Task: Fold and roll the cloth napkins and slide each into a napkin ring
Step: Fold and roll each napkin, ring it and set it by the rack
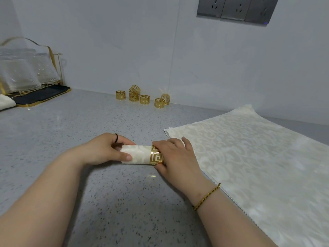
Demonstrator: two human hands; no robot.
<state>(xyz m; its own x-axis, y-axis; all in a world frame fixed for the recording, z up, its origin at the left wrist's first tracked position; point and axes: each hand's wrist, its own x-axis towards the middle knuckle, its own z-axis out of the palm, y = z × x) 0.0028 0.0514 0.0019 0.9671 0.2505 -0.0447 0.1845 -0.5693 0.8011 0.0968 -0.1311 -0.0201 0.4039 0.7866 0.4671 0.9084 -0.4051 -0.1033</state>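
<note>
- Head view: the rolled napkin (138,155) lies on the grey surface (71,131) in the middle of the picture. Its long axis runs from 9 o'clock to 3 o'clock.
- The left hand (105,150) grasps the 9 o'clock end of the roll, with the thumb in front and the fingers curled over the top.
- The right hand (175,157) has its fingers wrapped round the gold napkin ring (156,156). The ring sits on the 3 o'clock part of the roll, and the hand hides the tip of the roll.
- The spare rings (144,99) stand at 12 o'clock near the wall, and one rests on top of another. A flat napkin (249,157) lies at 3 o'clock, just beside the right hand. A glass rack (26,73) stands at 10 o'clock.
- The ring seems to be only partly on, so I judge that the sliding step is in progress.
- If the left grip gets loose, the roll can open and the layers can bunch against the ring edge.
- A crooked push can catch the cut-out pattern on the cloth and pull the inner layers out.
</note>
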